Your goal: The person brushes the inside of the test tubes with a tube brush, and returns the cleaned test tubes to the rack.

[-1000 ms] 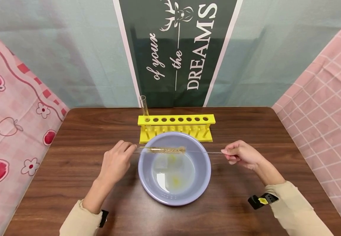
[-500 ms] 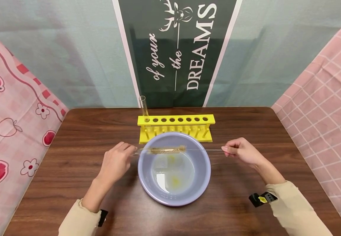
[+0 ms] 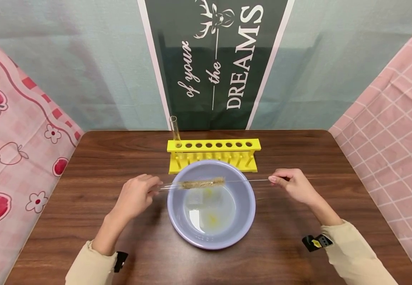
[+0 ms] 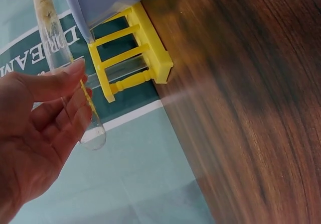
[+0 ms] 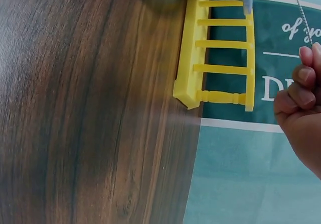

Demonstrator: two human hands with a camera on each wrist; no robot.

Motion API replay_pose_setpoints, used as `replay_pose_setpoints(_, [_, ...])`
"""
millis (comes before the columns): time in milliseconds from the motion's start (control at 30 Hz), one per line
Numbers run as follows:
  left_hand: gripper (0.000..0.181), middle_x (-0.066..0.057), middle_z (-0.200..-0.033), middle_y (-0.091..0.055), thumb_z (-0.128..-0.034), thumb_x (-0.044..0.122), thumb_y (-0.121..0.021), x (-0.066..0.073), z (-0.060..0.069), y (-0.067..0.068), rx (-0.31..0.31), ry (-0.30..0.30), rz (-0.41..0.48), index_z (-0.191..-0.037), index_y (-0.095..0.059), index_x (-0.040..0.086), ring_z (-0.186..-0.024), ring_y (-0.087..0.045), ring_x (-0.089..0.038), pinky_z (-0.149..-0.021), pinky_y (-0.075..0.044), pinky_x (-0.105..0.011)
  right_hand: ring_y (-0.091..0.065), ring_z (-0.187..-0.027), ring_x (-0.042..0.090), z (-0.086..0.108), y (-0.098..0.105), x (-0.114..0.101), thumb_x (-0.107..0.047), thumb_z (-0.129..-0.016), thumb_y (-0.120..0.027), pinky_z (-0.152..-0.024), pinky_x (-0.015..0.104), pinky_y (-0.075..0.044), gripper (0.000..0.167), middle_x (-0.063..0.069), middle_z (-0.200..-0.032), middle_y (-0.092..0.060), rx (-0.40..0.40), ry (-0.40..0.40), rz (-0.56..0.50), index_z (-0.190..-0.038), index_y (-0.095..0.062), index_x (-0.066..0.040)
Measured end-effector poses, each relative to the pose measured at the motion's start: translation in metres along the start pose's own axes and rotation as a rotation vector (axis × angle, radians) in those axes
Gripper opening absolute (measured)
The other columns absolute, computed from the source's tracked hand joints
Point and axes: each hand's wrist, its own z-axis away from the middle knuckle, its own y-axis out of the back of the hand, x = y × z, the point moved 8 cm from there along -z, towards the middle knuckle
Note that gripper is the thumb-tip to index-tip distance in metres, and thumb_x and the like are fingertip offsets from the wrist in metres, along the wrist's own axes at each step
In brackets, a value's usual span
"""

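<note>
Level above a lavender basin (image 3: 177, 227) of cloudy water lies a clear glass test tube (image 4: 59, 45), with the tan bristles of a test tube brush (image 3: 202, 183) inside it. My left hand (image 3: 134, 196) holds the tube near its rounded end, thumb on one side and fingers on the other in the left wrist view. On the other side of the basin my right hand (image 3: 295, 186) pinches the brush's thin twisted-wire handle (image 5: 300, 5) between thumb and fingers. The bristles reach the tube's mouth on the right; its exact rim is hard to make out.
Behind the basin stands a yellow test tube rack (image 3: 213, 145), and another glass tube (image 3: 174, 128) stands upright in its leftmost hole. Yellowish patches show in the basin's water. Fabric hangs at the back and both sides of the brown wooden table (image 3: 298, 150).
My left hand has shifted slightly left and toward me, tilting the tube's left end nearer me. My right hand has moved slightly away from me and still pinches the wire.
</note>
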Motion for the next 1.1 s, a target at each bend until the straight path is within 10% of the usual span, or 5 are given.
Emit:
replay_pose_setpoints(367, [0.026, 0.0, -0.074, -0.064, -0.0609, -0.006, -0.075, -0.008, 0.002, -0.003, -0.089, 0.05, 0.029, -0.08, -0.065, 0.008, -0.069, -0.06, -0.018, -0.058, -0.046, -0.038, -0.045, -0.053, 0.008, 0.005, 0.001, 0.003, 0.016, -0.072, -0.065, -0.05, 0.017, -0.036, 0.027, -0.01, -0.062, -0.052, 0.09, 0.141, 0.08, -0.069, -0.065, -0.01])
replay_pose_setpoints(767, [0.028, 0.0, -0.074, -0.064, -0.0598, -0.011, -0.07, -0.009, 0.002, 0.002, -0.05, 0.044, -0.008, -0.081, -0.065, 0.008, -0.07, -0.059, -0.019, -0.057, -0.046, -0.039, -0.042, -0.052, 0.01, 0.006, -0.004, 0.024, 0.0, -0.085, -0.059, -0.046, 0.026, -0.036, 0.021, -0.007, -0.06, -0.052, -0.16, -0.111, -0.109, -0.067, -0.06, -0.011])
replay_pose_setpoints(1100, [0.031, -0.001, -0.077, -0.064, -0.0598, -0.012, -0.068, -0.013, 0.008, 0.001, -0.04, 0.04, -0.022, -0.083, -0.066, 0.008, -0.073, -0.06, -0.021, -0.056, -0.046, -0.041, -0.032, -0.048, 0.01, 0.01, -0.012, 0.043, -0.001, -0.088, -0.054, -0.046, 0.031, -0.021, 0.024, 0.0, -0.06, -0.051, -0.306, -0.461, -0.637, -0.068, -0.064, -0.006])
